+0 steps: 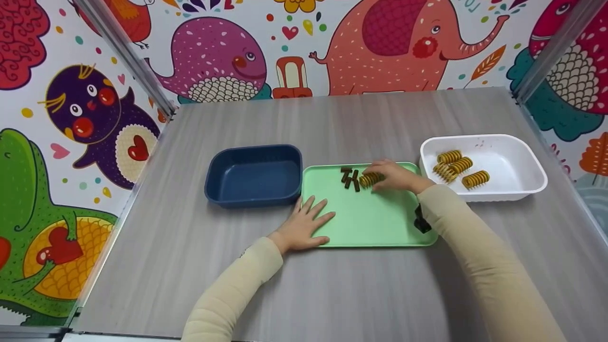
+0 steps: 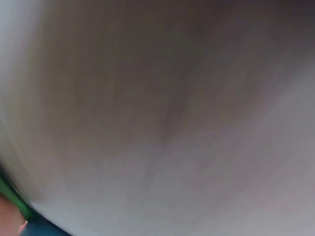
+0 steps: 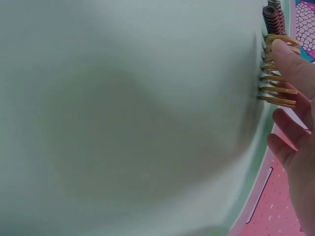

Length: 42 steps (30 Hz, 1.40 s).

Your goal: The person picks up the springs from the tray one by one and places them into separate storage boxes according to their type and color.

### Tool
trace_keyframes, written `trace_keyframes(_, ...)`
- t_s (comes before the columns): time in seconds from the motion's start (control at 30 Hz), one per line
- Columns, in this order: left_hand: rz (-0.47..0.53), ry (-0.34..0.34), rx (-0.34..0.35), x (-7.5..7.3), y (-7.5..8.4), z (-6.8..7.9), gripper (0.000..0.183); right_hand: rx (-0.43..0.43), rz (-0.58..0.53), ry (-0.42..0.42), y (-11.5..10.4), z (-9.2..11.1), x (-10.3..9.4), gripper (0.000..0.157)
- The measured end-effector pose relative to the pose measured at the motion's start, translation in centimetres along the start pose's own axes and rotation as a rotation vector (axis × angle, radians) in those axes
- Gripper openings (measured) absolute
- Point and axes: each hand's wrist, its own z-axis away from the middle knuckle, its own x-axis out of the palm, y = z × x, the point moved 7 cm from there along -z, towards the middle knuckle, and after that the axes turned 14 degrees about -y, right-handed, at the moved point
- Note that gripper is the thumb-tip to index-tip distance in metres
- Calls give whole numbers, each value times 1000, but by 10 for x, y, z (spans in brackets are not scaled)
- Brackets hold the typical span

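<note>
A yellow coil spring [image 1: 368, 180] is at the far edge of the light green tray [image 1: 368, 230]. My right hand [image 1: 398, 176] pinches this spring, the thumb on its near side in the right wrist view and fingers behind it. Close to its left lie several small dark brown springs [image 1: 348, 182] in a loose cluster. My left hand [image 1: 305, 225] rests with spread fingers on the tray's left front part. The left wrist view is blurred and shows mostly the grey table [image 2: 162, 172].
A dark blue bin [image 1: 254, 202] stands left of the tray, its inside bare. To the right, a white bin [image 1: 513, 191] holds several yellow springs [image 1: 475, 179] at its left side. A black clip-like object [image 1: 421, 222] shows by the tray's right edge. Patterned panels surround the table.
</note>
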Motion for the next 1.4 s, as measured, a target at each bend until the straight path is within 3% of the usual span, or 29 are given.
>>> trace_keyframes(0.5,18,6,4,0,0,-1,66,-110,62,-33,-8,3,7,41)
trace_keyframes(0.9,21,10,8,0,0,0,66,-86,97,-76,-2,5,13,44)
trace_keyframes(1.4,15,25,12,0,0,1,66,-141,149,-70,-10,9,11,37)
